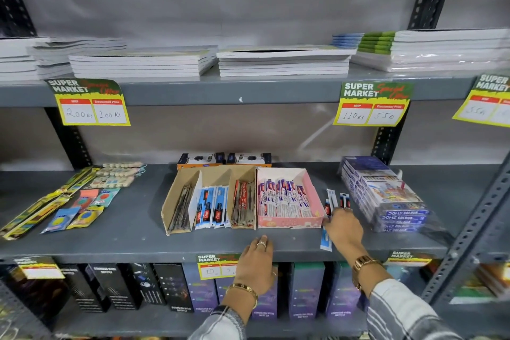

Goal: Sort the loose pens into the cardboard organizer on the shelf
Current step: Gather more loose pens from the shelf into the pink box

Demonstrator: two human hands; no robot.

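The cardboard organizer [171,201] stands mid-shelf with three slots: dark pens on the left, blue-packed pens [212,207] in the middle and red pens [244,205] on the right. A pink box [314,190] full of white-and-blue pens touches its right side. Loose packed pens [332,197] lie on the shelf right of the pink box. My right hand [343,229] lies on them with its fingers down, and a blue pen [325,240] sticks out under the thumb. Whether it grips one is unclear. My left hand [258,265] rests flat on the shelf's front edge and holds nothing.
A wrapped stack of colour-pencil boxes [386,193] sits just right of the loose pens. Packets of stationery [82,201] lie at the shelf's left. Two small boxes [223,160] stand behind the organizer. Notebooks fill the shelf above, and bottle boxes the one below.
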